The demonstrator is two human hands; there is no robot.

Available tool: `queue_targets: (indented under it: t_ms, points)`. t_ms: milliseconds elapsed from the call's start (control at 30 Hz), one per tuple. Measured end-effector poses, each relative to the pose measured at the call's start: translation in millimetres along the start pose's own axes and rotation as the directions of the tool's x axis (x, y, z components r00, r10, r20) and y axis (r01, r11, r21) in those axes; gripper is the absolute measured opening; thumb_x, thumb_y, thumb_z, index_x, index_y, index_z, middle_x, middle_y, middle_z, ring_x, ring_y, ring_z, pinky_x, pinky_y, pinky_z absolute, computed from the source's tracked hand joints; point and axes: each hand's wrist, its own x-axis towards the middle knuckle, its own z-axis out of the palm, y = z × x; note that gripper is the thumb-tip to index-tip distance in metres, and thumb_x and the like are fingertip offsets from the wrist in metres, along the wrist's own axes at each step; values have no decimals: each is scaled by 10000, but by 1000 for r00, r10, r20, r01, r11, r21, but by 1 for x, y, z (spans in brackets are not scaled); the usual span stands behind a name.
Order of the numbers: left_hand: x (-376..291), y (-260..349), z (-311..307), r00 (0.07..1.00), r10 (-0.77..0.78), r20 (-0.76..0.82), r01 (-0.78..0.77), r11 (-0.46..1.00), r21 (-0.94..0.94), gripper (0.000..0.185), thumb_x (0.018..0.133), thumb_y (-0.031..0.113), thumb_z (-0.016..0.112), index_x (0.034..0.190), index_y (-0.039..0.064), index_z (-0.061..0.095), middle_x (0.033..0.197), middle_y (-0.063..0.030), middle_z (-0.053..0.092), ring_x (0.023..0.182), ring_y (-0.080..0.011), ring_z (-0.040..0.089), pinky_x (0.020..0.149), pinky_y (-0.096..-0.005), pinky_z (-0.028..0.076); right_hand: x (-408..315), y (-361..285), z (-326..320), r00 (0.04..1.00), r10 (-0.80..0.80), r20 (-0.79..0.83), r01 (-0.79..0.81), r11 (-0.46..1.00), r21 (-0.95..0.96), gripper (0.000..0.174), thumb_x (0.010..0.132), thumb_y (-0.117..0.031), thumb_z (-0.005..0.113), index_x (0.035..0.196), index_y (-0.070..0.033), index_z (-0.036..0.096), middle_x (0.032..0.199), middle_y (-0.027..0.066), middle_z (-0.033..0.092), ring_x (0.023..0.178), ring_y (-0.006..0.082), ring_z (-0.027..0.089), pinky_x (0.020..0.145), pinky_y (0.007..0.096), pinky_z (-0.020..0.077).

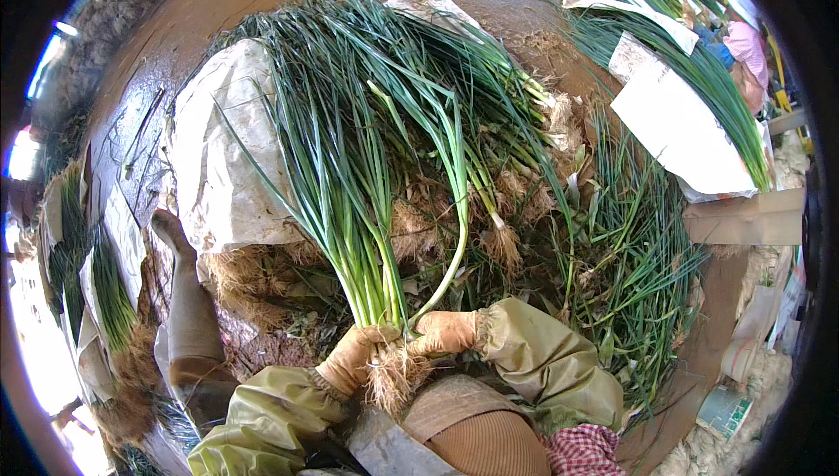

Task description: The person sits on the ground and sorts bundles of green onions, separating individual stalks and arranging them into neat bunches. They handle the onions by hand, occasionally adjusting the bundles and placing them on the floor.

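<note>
My left hand (354, 359), in an orange-tan glove, is closed around the lower stalks of a bunch of green onions (367, 266). Their pale, hairy roots hang below the fist. Close beside it, my right hand (447, 333), gloved alike, has its fingers at a single curved green onion (459, 227) near the root end; part of its grip is hidden. The leaves of both fan out away from me over a large heap of green onions (419, 96) with brown roots.
A whitish sheet (229, 148) covers the heap's left side. Loose leaves (629, 279) lie at the right. Wrapped bundles (111, 286) stand far left; others lie upper right on white paper (682, 128) by a cardboard piece (747, 217). A boot (193, 305) is at left, a person (747, 50) upper right.
</note>
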Motion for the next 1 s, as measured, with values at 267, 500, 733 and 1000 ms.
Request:
queue_targets:
  t_ms: [267,500,733,1000]
  points:
    - [40,23,-33,990,129,-55,-117,977,179,144,786,51,622,904,-32,624,726,-55,624,559,-132,581,512,-228,484,-38,-1,19,971,-227,-69,222,769,599,382,863,-189,615,1145,38,489,803,42,558,772,145,531,696,277,452]
    - [-4,37,-29,996,89,-9,-89,996,2,283,772,72,643,1035,-23,597,810,-79,635,632,-151,614,597,-258,528,-278,31,-15,-480,33,-876,479,847,-230,488,906,-365,477,1252,-23,434,956,128,630,739,203,628,599,316,534]
    - [-18,26,-39,989,16,145,-7,998,-63,464,741,39,629,1189,-31,527,1042,-155,615,912,-246,620,856,-372,504,-89,5,-5,472,-151,-869,82,989,-127,392,966,-391,396,1153,-84,552,1163,161,561,972,233,605,818,355,521]
    - [-40,23,-39,999,-39,30,30,968,251,406,785,71,614,1160,-60,531,1044,-159,626,832,-218,641,730,-327,546,50,21,-4,879,-210,-428,368,870,329,332,951,-301,508,1116,-23,582,928,41,652,931,145,552,890,264,408]
